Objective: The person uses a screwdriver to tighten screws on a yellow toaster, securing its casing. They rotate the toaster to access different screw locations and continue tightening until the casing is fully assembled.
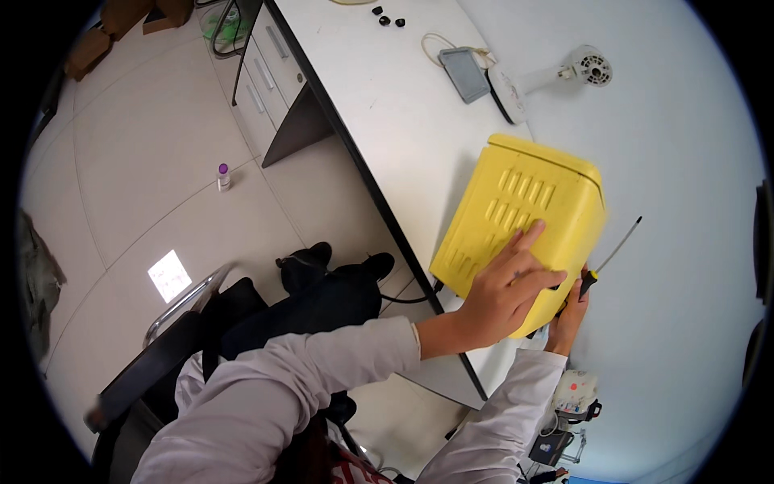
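Note:
A yellow metal case point(476, 210) with rows of vent slots sits tilted at the table's right side. My left hand point(508, 290) lies on its slotted face, fingers stretched out and apart, not wrapped round it. At the case's right edge, my right hand point(569, 316) is closed on a screwdriver point(592, 278) with a black and yellow handle. The screwdriver's long thin shaft points up and to the right, away from the case. The case partly hides the right hand's fingers. A black cable point(407, 300) runs by the case's lower left corner.
The white table point(387, 113) carries several small black knobs point(384, 21), a grey rectangular tray-like piece point(465, 74) and a white fan-like device point(556, 74) by the wall. A purple-capped bottle point(224, 177) stands on the floor. A chair's metal armrest point(181, 302) is at left.

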Available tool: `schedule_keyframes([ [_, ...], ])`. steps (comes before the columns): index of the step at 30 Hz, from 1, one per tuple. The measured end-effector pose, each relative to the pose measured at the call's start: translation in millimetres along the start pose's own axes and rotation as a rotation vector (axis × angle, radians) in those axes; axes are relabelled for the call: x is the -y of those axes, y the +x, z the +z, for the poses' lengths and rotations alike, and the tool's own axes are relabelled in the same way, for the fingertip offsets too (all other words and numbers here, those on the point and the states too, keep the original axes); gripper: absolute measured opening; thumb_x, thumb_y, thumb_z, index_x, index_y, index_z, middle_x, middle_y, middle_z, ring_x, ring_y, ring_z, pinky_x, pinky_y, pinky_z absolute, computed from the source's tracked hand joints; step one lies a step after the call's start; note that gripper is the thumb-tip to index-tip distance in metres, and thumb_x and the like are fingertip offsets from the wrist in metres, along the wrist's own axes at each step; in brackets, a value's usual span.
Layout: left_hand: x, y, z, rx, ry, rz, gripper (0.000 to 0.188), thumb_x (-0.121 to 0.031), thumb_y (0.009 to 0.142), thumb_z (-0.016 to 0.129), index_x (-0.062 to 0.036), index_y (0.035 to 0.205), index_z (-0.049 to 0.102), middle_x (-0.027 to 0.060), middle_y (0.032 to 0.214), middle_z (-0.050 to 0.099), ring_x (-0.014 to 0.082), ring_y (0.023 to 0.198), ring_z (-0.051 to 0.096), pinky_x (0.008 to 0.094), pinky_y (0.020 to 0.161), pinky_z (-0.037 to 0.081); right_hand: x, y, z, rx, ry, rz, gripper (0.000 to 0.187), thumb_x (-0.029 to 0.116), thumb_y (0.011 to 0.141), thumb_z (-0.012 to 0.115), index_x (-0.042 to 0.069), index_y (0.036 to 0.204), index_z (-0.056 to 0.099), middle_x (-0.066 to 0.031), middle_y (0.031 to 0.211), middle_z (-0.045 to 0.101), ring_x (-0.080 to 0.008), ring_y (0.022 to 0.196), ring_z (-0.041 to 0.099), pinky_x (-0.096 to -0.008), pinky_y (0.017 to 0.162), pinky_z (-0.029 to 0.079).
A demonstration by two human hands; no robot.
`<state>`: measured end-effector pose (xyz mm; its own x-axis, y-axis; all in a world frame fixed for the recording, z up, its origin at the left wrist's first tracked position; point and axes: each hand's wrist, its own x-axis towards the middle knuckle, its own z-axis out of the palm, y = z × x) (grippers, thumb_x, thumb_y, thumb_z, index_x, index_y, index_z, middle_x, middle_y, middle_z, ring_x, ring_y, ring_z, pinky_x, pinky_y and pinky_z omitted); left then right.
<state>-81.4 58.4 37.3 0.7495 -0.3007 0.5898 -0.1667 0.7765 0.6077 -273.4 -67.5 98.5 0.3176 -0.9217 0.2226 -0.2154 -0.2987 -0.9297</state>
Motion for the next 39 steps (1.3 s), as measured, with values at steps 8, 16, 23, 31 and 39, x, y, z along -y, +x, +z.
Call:
schedule_keyframes([
  [8,-6,0,0,-0.044,0.049,-0.012,0.030,0.015,0.075,0.055,-0.0026,0.096,0.067,0.0112,0.080,0.057,0.0422,0.118,0.052,0.0436,0.097,0.045,6,8,0,0.040,-0.052,0.011,0.040,0.020,0.097,0.053,0.000,0.131,0.045,-0.0076,0.121,0.056,-0.0158,0.109,0.055,-0.0281,0.090,0.046],
  [16,1,15,-3,-0.073,0.103,-0.190,0.024,0.012,0.081,0.054,-0.0017,0.099,0.062,0.0148,0.088,0.062,0.0389,0.111,0.057,0.0405,0.098,0.044,24,29,27,0.112,-0.358,-0.024,0.038,0.022,0.095,0.055,-0.002,0.125,0.053,-0.0073,0.119,0.059,-0.0155,0.108,0.055,-0.0279,0.094,0.041],
  [23,8,27,-8,-0.076,0.092,-0.225,0.024,0.013,0.079,0.054,-0.0009,0.098,0.061,0.0139,0.083,0.061,0.0383,0.104,0.059,0.0439,0.108,0.034,21,42,33,0.143,-0.358,0.002,0.039,0.020,0.095,0.055,-0.002,0.127,0.052,-0.0085,0.121,0.058,-0.0157,0.111,0.054,-0.0286,0.096,0.040],
  [31,12,35,-41,-0.066,0.175,-0.130,0.020,0.007,0.083,0.055,0.0004,0.101,0.060,0.0127,0.099,0.062,0.0249,0.102,0.060,0.0362,0.094,0.043,12,23,24,0.063,-0.175,-0.005,0.038,0.019,0.096,0.053,0.001,0.130,0.049,-0.0072,0.119,0.059,-0.0133,0.108,0.055,-0.0261,0.094,0.041],
  [39,-21,-9,-76,0.286,-0.043,-0.269,0.029,0.015,0.079,0.052,-0.0022,0.099,0.063,0.0105,0.083,0.057,0.0222,0.077,0.059,0.0268,0.073,0.048,-31,-61,22,-0.205,0.234,0.106,0.043,0.024,0.097,0.051,0.012,0.137,0.041,-0.0055,0.123,0.055,-0.0165,0.106,0.058,-0.0326,0.091,0.049],
])
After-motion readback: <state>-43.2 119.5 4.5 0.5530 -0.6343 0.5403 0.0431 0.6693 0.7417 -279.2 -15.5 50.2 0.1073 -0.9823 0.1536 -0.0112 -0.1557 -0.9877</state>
